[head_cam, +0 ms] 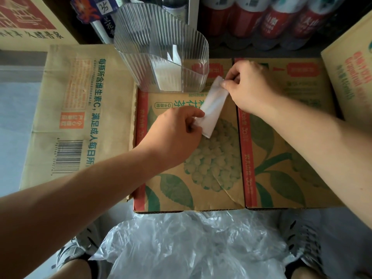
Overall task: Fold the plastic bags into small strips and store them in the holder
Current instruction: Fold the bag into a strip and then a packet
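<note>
1. Pinching the near end of the folded white strip (213, 105), the left hand (177, 130) is curling its thumb and fingers round it.
2. The right hand (248, 87) is gripping the strip's far end between thumb and forefinger, its other fingers bent.
3. The strip is stretching at a slant between both hands over the far half of the cardboard box (201, 190).
4. The clear ribbed holder (161, 47) is standing at the box's far edge, just beside the strip, with something white showing inside.
5. Loose plastic bags (181, 244) are lying crumpled below the box's near edge.
</note>
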Demonstrator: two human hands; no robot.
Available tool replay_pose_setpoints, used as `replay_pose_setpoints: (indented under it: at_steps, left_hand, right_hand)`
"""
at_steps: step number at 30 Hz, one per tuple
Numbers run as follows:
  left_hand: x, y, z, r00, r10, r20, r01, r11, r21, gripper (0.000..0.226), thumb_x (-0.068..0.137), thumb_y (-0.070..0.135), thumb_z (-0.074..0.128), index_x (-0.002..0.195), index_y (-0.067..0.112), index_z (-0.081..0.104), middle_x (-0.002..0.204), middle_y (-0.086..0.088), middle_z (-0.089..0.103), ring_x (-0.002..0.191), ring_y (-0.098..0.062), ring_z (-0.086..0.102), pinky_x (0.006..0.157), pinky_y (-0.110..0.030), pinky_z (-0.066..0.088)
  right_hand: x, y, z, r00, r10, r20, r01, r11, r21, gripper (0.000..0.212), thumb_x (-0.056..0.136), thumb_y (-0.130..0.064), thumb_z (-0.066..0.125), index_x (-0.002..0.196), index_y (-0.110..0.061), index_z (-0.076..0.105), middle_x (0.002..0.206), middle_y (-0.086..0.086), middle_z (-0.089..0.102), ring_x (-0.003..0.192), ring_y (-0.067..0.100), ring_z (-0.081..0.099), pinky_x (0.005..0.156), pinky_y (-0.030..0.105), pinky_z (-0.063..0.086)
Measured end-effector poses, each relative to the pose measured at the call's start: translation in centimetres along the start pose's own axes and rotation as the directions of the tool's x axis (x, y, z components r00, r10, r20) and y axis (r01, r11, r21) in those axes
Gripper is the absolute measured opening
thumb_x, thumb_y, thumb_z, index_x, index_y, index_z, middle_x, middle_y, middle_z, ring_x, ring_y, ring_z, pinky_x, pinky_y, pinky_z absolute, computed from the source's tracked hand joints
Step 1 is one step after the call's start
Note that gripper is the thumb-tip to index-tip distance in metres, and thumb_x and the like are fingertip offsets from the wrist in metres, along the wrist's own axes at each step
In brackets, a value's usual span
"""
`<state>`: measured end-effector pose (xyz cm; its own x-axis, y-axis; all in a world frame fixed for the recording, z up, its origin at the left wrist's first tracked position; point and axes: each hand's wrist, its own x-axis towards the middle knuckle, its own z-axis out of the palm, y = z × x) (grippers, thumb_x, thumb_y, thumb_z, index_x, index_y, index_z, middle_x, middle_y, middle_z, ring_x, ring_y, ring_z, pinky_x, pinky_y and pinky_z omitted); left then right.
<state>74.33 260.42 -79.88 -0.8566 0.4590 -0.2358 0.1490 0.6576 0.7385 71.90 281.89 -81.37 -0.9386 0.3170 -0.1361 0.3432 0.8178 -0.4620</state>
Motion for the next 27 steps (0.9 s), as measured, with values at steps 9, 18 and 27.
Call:
replay_pose_setpoints:
  at_steps: [9,18,27]
  left_hand:
    - [-2.6,-0.3,0.6,0.941,0.331,-0.065,-0.296,0.901,0.316,0.048,0.086,0.022,0.066,0.133,0.02,0.061,0.151,-0.014,0.037,0.118,-0.031,0.047,0.097,-0.046,0.045]
    - [-1.8,-2.0,0.4,0.886,0.399,0.235,-0.455,0.655,0.604,0.068,0.102,0.05,0.037,0.156,0.008,0.035,0.167,-0.019,0.02,0.156,-0.033,0.015,0.122,-0.056,0.021]
    - [-1.8,-3.9,1.1,0.768,0.489,0.413,-0.629,0.46,0.626,0.084,0.104,0.062,0.024,0.161,0.002,0.011,0.17,-0.015,0.007,0.158,-0.028,0.003,0.126,-0.05,0.015]
  right_hand:
    - [0.0,0.0,0.3,0.999,0.034,-0.008,-0.034,0.999,0.023,0.012,0.097,-0.038,0.065,0.094,-0.027,0.064,0.095,-0.004,0.065,0.083,0.019,0.061,0.062,0.028,0.04]
    - [-0.1,0.0,0.1,1.0,0.01,-0.008,-0.01,0.999,0.037,0.012,0.097,-0.037,0.066,0.094,-0.026,0.064,0.093,-0.003,0.066,0.083,0.02,0.063,0.067,0.031,0.048]
    - [-0.4,0.6,0.3,0.997,-0.067,-0.046,0.069,0.997,0.033,0.011,0.096,-0.036,0.065,0.091,-0.026,0.062,0.077,-0.01,0.058,0.077,0.02,0.059,0.059,0.029,0.036]
